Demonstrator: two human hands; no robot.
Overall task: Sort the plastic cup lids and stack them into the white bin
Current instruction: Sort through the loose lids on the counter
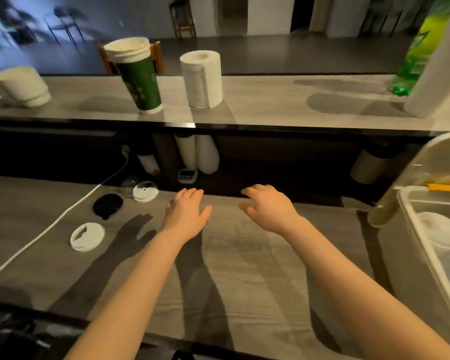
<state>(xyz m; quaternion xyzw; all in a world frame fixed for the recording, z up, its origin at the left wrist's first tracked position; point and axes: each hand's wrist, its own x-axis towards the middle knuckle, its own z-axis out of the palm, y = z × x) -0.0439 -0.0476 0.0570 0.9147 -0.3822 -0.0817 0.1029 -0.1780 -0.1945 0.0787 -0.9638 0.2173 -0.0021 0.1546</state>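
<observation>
Left of left hand (186, 211), right hand (268, 207): black lid (107, 206), white lids (87, 236); both relaxed, holding nothing.

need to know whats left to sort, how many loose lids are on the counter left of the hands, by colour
white: 2, the near white lid and the far white lid
black: 1, the black lid
clear: 1, the clear lid, faint and hard to make out
total: 4
</observation>
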